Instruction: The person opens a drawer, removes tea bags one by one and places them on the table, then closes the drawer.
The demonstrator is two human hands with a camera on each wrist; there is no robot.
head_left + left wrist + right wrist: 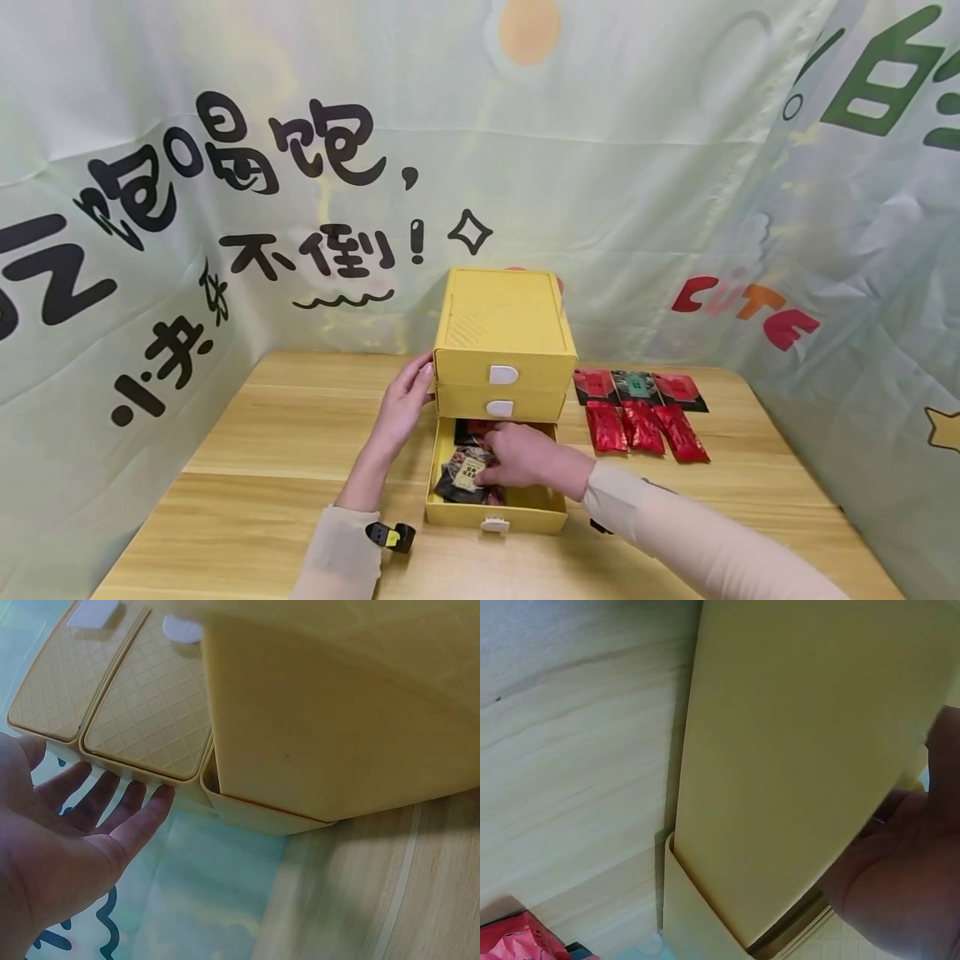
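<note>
A yellow three-drawer box (504, 321) stands on the table with its bottom drawer (532, 523) pulled out. My left hand (399, 412) rests against the box's left side; in the left wrist view its fingertips (161, 799) touch the box edge, fingers loosely extended. Inside the drawer, my right hand (525, 457) reaches down among small packets, its thumb beside a dark packet with a cream label (468, 473). Another dark and red packet (471, 429) lies further back. In the right wrist view the drawer wall (802, 735) hides the right fingertips, so I cannot tell whether they grip a packet.
Right of the box, two rows of packets lie on the wooden table (300, 433): flat dark ones with red or green fronts (636, 386) behind, shiny red sachets (642, 427) in front. White tabs (503, 375) mark the drawers. A printed cloth (600, 167) hangs behind.
</note>
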